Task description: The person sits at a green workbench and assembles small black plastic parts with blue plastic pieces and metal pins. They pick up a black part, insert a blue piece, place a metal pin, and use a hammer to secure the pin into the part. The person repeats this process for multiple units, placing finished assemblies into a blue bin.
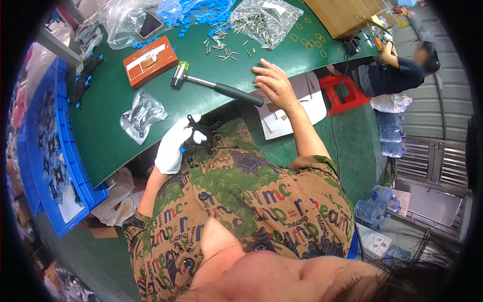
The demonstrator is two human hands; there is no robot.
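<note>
My left hand (173, 143), in a white glove, holds a black plastic part (201, 133) against my lap at the near edge of the green table (115, 126). My right hand (274, 83), bare, rests fingers-down on the table by its near edge, fingertips near some small metal pins; whether it pinches one I cannot tell. A hammer (216, 85) with a black grip and a green-tipped head lies between the two hands, its handle end close to my right hand.
On the table: an orange block (150, 60), a crumpled clear bag (142, 115), scattered metal pins (221, 48), bags of pins and blue parts, yellow rings (312, 43). Blue bins (48, 151) stand at left. Another person (402, 68) sits far right by a red stool (342, 93).
</note>
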